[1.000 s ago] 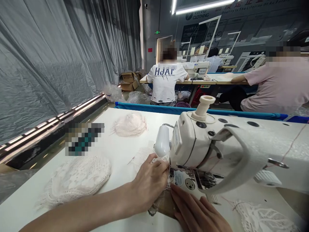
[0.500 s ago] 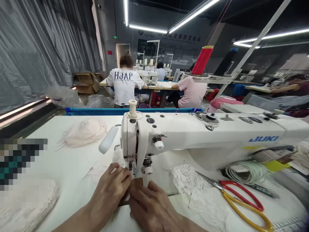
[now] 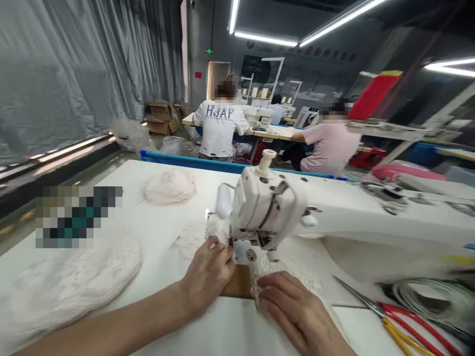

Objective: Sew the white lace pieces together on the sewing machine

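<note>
- Lower centre of the frame: left hand [image 3: 208, 271], fingers curled, tips down on a lace piece [image 3: 285, 268] right at the foot of the sewing machine [image 3: 263, 210]. Pinching or merely pressing: cannot tell.
- Just to its right, lower centre-right: right hand [image 3: 293, 309], open and flat, fingers stretched toward the left, palm down on the same lace piece.
- Between the two hands: a brown card [image 3: 237, 284], flat on the tabletop [image 3: 148, 232], partly under the lace and touching the fingers of the left hand.
- Lace piece spread from under the machine's head toward the lower right, with more of it bunched behind the left fingertips.
- Centre: white head of the sewing machine, tilted in the frame, its arm running off to the right edge.
- Lower right corner: scissors [image 3: 404, 321] with red and yellow handles, flat on the tabletop, well apart from the right hand.
- Lower left: a big lace heap [image 3: 74, 279], blurred. Farther up the tabletop, left of centre: a smaller heap [image 3: 169, 187]. Both well apart from the hands.
- Upper centre, beyond the tabletop: a person in a white shirt [image 3: 220, 126], back to the camera, and just to the right a person in a pink shirt [image 3: 330, 146], both seated.
- Upper left: grey curtain [image 3: 74, 74], with cardboard boxes [image 3: 161, 116] at its far end.
</note>
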Available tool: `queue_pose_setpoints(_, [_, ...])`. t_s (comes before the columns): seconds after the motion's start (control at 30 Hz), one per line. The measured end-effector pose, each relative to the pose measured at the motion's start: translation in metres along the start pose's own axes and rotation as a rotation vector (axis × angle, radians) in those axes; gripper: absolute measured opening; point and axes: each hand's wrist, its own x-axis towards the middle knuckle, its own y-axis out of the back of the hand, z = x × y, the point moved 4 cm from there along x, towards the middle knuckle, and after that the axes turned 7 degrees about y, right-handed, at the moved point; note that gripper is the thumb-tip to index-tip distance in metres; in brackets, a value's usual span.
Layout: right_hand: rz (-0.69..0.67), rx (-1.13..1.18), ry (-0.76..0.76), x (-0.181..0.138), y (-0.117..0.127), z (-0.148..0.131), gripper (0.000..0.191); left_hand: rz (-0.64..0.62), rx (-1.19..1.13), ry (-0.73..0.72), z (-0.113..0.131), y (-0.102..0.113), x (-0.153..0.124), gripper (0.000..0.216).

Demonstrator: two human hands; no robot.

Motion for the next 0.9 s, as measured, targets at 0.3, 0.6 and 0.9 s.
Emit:
queue_pose_setpoints(0.3, [0.041,0.047,0.101,0.036,-0.030,0.034,0.024,-0.117,-0.076,0.085,-0.011,-0.005,0.001,0.016])
queue_pose_setpoints(0.6, [0.146,-0.031,0.180,0.035,-0.030,0.042,0.026,-0.157,-0.148,0.127,-0.016,-0.005,0.001,0.010])
queue_pose_setpoints(0.9, [0.057,0.021,0.138,0.017,-0.043,0.058,0.034,-0.128,-0.126,0.088,-0.013,-0.002,0.001,0.010])
